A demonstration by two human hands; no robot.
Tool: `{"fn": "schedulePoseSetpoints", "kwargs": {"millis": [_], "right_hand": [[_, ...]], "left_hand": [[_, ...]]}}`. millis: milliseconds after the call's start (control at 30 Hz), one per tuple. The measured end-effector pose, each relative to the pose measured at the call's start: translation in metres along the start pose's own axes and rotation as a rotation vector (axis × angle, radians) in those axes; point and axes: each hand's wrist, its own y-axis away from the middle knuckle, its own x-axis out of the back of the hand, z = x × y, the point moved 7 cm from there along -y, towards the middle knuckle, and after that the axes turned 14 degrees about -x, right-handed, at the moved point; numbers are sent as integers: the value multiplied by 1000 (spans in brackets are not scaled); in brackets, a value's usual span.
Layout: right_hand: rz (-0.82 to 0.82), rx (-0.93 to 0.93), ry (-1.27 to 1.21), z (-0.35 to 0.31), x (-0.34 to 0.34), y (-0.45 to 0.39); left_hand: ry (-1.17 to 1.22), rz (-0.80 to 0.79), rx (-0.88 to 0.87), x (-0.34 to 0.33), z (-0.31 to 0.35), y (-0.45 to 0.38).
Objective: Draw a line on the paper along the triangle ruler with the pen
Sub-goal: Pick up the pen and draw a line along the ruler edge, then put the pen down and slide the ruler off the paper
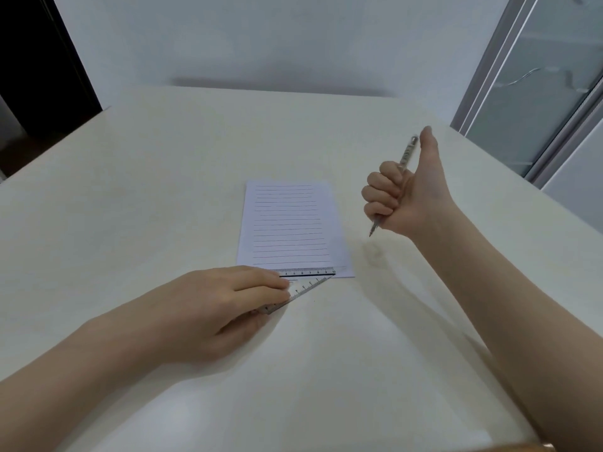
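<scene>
A white sheet of paper [293,223] lies in the middle of the table, covered with several drawn horizontal lines. A clear triangle ruler [310,282] rests across the paper's near edge, its long scale side along the bottom of the sheet. My left hand [225,305] presses down on the ruler's left part, fingers flat on it. My right hand [404,194] is raised to the right of the paper, fist closed around a pen [406,154], thumb up. The pen's tip points down, above the bare table, clear of the paper.
The pale table [163,190] reaches a white wall at the back. A glass-fronted cabinet door [538,93] stands at the right, and a dark opening [39,60] at the far left.
</scene>
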Motion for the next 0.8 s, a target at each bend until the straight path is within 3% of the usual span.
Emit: {"fn": "schedulePoseSetpoints", "kwargs": {"millis": [233, 500, 567, 700, 800], "right_hand": [[5, -41, -13, 6, 8, 2], [131, 0, 58, 8, 17, -5], [256, 88, 248, 4, 21, -3], [609, 365, 878, -6, 21, 6], [697, 491, 1103, -7, 18, 6]], "left_hand": [[11, 3, 3, -1, -2, 1], [23, 13, 3, 1, -2, 0], [26, 17, 3, 1, -2, 0], [33, 13, 5, 0, -3, 1], [37, 15, 1, 0, -3, 0]]}}
